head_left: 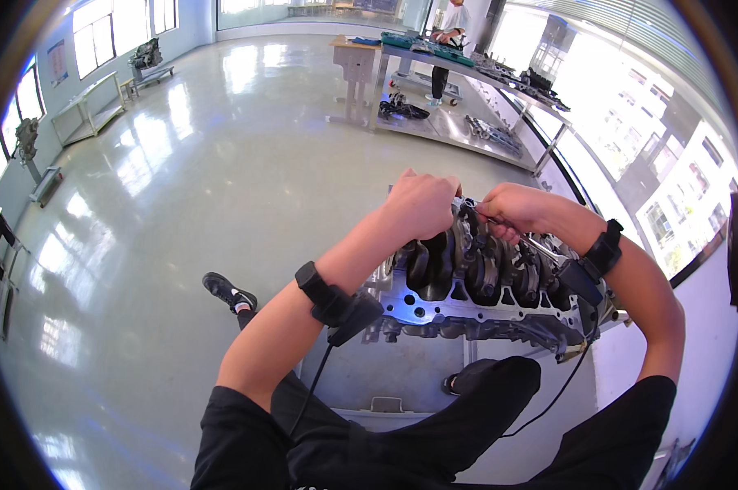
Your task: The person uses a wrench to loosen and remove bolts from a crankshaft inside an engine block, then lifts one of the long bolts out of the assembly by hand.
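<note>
An engine block (460,311) lies in front of me with its open side up, showing the crankshaft (486,276) and bearing caps. My right hand (516,211) is closed round a metal wrench (544,248), whose shaft slants down to the right over the block. Its far end lies between my two hands, by a bearing cap. My left hand (424,206) is curled closed at the far left part of the block. Its fingertips are turned away, so what they grip, if anything, is hidden. Each wrist carries a strapped black device.
A metal workbench (467,143) with engine parts and a green tray stands beyond the block; a person (452,33) works behind it. Windows line the right side. At the far left are an engine on a stand (147,55) and a white table (91,114). Cables hang from my wrists.
</note>
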A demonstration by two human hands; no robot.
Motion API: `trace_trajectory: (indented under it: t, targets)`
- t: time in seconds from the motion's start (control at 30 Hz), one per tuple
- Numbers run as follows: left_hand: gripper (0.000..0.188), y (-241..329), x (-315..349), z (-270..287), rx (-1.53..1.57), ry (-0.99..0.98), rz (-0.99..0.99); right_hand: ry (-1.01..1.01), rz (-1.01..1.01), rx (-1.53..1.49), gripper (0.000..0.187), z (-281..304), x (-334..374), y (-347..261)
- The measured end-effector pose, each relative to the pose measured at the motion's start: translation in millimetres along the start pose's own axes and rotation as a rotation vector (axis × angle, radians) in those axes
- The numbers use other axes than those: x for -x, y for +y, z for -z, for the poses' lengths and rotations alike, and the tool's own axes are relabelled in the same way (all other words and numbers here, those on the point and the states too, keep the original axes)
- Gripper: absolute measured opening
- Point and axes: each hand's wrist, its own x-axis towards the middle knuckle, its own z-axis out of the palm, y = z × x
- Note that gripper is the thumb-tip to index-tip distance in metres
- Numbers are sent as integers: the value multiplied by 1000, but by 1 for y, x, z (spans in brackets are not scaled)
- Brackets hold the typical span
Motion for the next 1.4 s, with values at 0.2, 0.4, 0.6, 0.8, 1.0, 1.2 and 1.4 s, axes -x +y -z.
trace_trajectory:
  t: [0.2,0.4,0.6,0.8,1.0,1.2,1.4]
  targets:
    - [33,-1,3,0,-21,-30,6,36,-25,-39,26,-18,0,-7]
    - [33,1,0,3,-2,-30,-27,-91,-109,311,23,12,-11,-13]
    - [32,2,2,6,-11,-16,-18,-205,-52,586,26,34,-29,-33]
    - [31,2,5,5,-16,-4,-47,-200,90,1000,24,42,-46,-55]
    - [26,2,4,2,-60,-36,-18,-250,171,1305,25,36,-49,-70]
    - [25,3,1,3,-79,-65,5,-250,255,1337,24,36,-48,-69]
    - [26,8,-5,2,-77,-64,8,-204,285,1310,23,45,-44,-61]
